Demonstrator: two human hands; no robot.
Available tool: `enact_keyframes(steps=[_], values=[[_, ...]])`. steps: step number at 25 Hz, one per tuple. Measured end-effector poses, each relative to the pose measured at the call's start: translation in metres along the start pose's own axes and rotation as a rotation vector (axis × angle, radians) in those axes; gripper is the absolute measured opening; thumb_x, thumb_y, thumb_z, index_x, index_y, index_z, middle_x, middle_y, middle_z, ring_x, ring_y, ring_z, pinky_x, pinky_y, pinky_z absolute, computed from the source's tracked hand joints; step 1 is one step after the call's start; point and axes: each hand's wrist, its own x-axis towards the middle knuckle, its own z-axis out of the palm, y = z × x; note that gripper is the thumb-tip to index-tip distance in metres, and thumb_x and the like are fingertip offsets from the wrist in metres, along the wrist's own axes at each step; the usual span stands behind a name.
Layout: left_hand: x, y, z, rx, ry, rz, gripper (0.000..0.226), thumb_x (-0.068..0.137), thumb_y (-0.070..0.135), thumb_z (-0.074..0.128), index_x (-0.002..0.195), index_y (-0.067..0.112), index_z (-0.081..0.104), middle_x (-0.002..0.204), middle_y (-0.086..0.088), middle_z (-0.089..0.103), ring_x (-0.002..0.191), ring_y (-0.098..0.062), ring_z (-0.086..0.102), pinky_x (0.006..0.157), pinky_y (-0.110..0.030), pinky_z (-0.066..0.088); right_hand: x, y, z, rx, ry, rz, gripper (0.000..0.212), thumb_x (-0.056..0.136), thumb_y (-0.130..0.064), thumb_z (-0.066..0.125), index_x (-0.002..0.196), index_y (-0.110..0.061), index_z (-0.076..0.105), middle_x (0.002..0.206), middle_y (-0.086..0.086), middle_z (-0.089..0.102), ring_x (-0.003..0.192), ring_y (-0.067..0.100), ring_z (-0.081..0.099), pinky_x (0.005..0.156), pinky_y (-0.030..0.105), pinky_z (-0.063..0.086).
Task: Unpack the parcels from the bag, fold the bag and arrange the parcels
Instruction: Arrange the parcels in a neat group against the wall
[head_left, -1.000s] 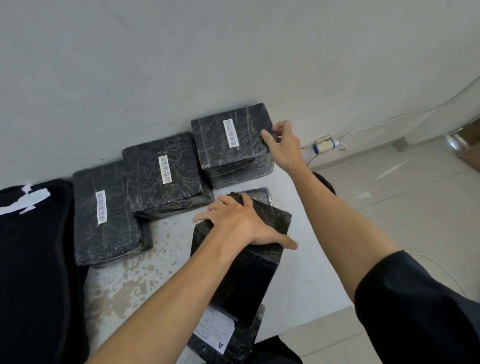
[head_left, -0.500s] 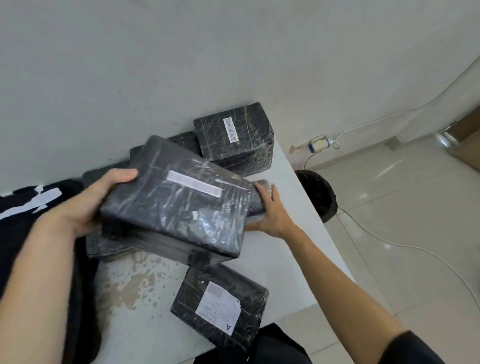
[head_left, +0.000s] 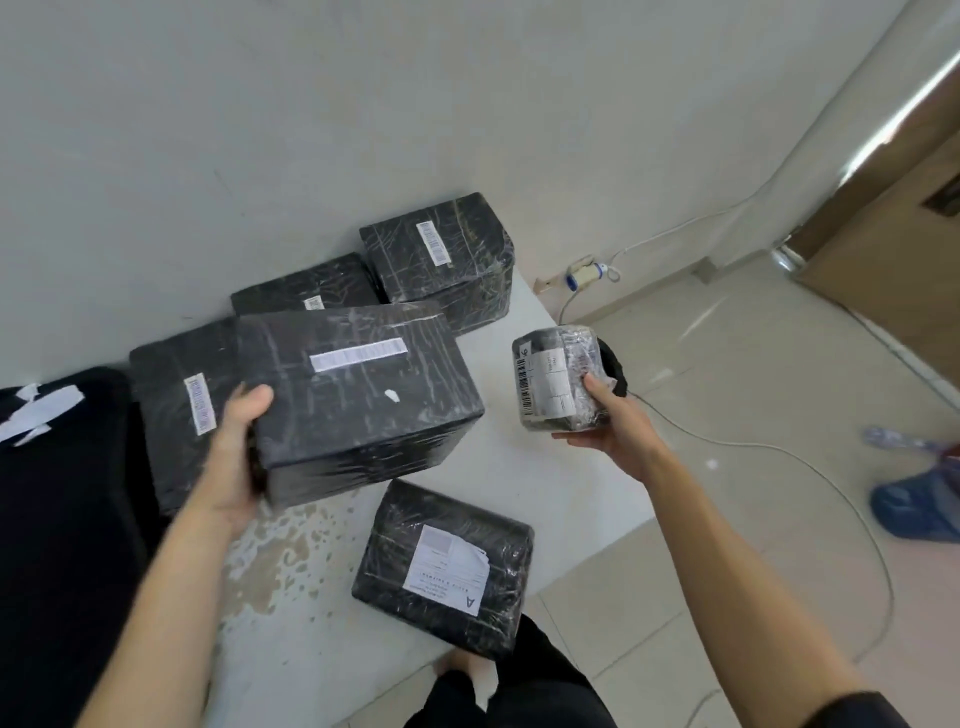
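Observation:
My left hand (head_left: 236, 457) grips the left edge of a large black wrapped parcel (head_left: 358, 379) with a white barcode strip, held above the white table (head_left: 524, 483). My right hand (head_left: 610, 415) holds a small clear-wrapped parcel (head_left: 556, 382) with a white label, over the table's right edge. Three black parcels stand along the wall: a left parcel (head_left: 176, 410), a middle parcel (head_left: 306, 288) partly hidden behind the lifted one, and a right parcel (head_left: 441, 260). Another black parcel (head_left: 447, 566) with a white label lies near the table's front edge. The black bag (head_left: 57, 519) lies at the left.
A wall stands right behind the table. A black bin (head_left: 615, 364) sits on the tiled floor beside the table's right edge. A white cable (head_left: 831, 478) and a socket strip (head_left: 584, 270) run over the floor. Blue shoes (head_left: 919, 504) are at far right.
My right hand has let go of the large parcel and now holds the small clear-wrapped parcel. My left hand alone carries the large parcel, which now sits more level.

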Motion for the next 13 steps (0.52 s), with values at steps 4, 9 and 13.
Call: enact_keyframes(steps=[4, 9, 13], values=[[0.029, -0.059, 0.044, 0.157, 0.033, 0.036, 0.129, 0.055, 0.07, 0.084, 0.16, 0.024, 0.024, 0.153, -0.006, 0.049, 0.137, -0.027, 0.051, 0.117, -0.051, 0.036, -0.023, 0.004, -0.018, 0.123, 0.134, -0.071, 0.061, 0.087, -0.056, 0.068, 0.122, -0.006, 0.072, 0.111, 0.026, 0.077, 0.08, 0.042, 0.077, 0.064, 0.036, 0.063], [0.037, -0.09, 0.118, 0.056, 0.015, -0.071, 0.118, 0.053, 0.063, 0.07, 0.152, 0.02, 0.021, 0.127, 0.009, 0.051, 0.112, -0.009, 0.056, 0.1, -0.034, 0.044, -0.014, -0.02, -0.04, 0.271, 0.135, -0.128, 0.067, 0.097, -0.065, 0.051, 0.134, -0.011, 0.066, 0.11, 0.026, 0.074, 0.056, 0.03, 0.069, 0.051, 0.029, 0.058], [0.067, -0.104, 0.125, -0.08, 0.014, -0.147, 0.104, 0.065, 0.061, 0.075, 0.15, 0.012, 0.041, 0.138, -0.011, 0.06, 0.119, -0.025, 0.063, 0.09, -0.037, 0.052, 0.001, -0.029, -0.043, 0.286, 0.038, -0.052, 0.071, 0.1, -0.069, 0.04, 0.133, -0.014, 0.068, 0.103, 0.022, 0.075, 0.057, 0.031, 0.067, 0.054, 0.029, 0.057]])
